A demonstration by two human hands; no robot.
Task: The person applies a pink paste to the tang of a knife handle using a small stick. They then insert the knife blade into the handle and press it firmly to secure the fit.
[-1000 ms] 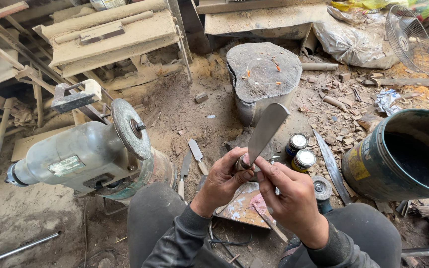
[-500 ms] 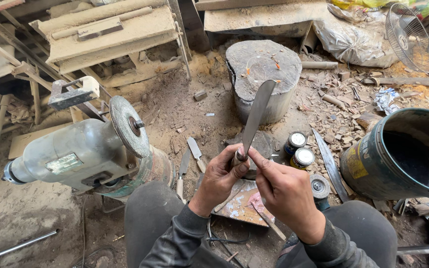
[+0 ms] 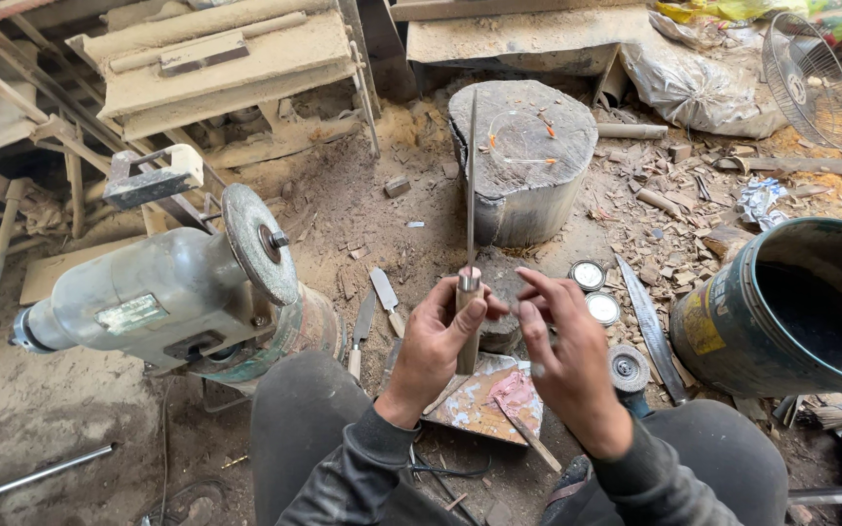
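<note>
head | left hand [image 3: 436, 341] grip closed on knife [image 3: 470, 214] | right hand [image 3: 562, 356] open

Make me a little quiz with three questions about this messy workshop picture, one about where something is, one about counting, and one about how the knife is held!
1. Where is the grinding machine?
A. to the left of the hands
B. inside the bucket
C. on top of the stump

2. How many small round tins lie just left of the long blade on the ground?
A. none
B. two
C. six

3. How is the knife held?
A. flat on the ground
B. point down in the dirt
C. upright, blade pointing away

Answers:
1. A: the machine sits left of the left hand, far from the dark bucket and the stump.
2. B: two round tins sit side by side there.
3. C: the left hand grips the handle, the blade rises edge-on; the right hand is open beside it.
</note>
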